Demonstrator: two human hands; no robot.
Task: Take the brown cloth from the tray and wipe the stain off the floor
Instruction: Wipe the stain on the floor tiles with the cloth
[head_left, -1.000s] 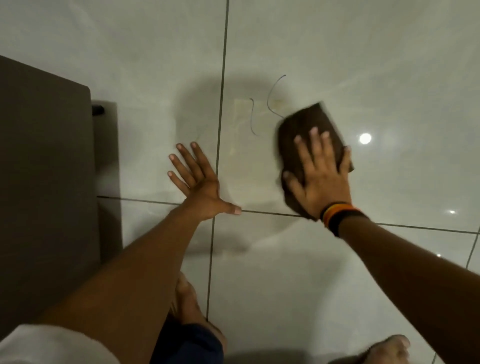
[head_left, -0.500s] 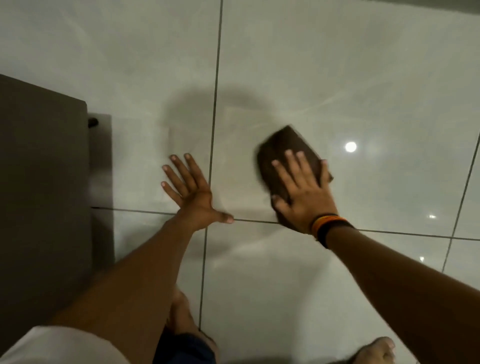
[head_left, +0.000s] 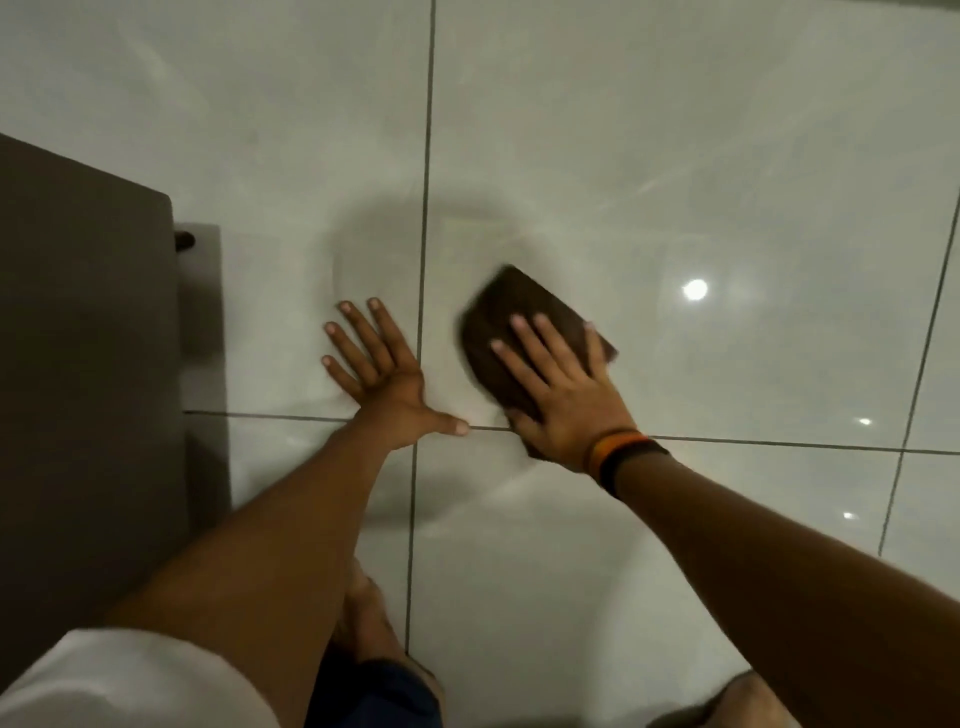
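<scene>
A dark brown surface (head_left: 78, 364) is seen at the far left. The left hand (head_left: 387, 374) is laid flat on the tiled floor (head_left: 675, 156), fingers spread, nothing held. Just right of it, the brown cloth (head_left: 498, 322) is pressed to the floor under the flat, open right hand (head_left: 561, 400), wristbands (head_left: 618, 457) worn.

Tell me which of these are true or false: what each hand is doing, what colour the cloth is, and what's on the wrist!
1. The right hand presses flat on the brown cloth. True.
2. The left hand holds the cloth too. False: it rests bare on the floor, fingers spread.
3. The cloth is white. False: it is brown.
4. Bands sit on the right wrist. True.
5. The cloth is lifted in the air. False: it lies on the tile.
</scene>
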